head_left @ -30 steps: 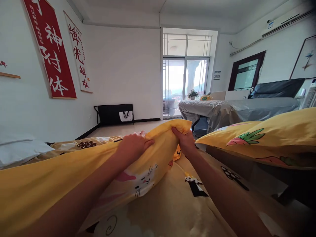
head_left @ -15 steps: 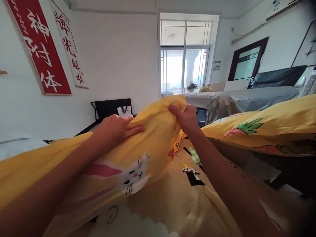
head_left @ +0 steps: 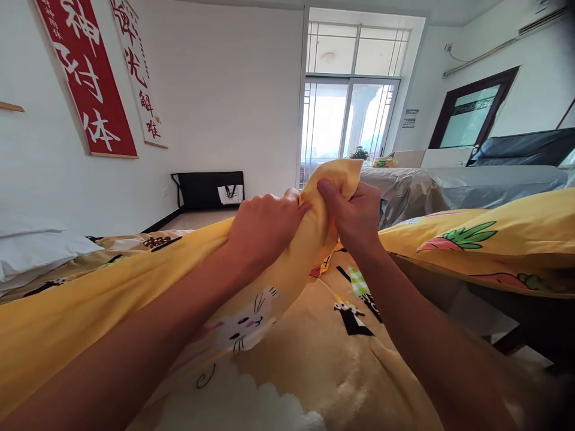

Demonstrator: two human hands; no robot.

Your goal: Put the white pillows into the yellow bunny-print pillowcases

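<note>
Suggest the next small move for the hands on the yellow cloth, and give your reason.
I would probably ease the right hand slightly away from the left hand, smoothing the yellow cloth: both hands grip it near its raised corner, and the part between them looks bunched.

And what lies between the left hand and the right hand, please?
In the head view, bunched yellow rabbit-printed fabric lies between the left hand and right hand.
</note>
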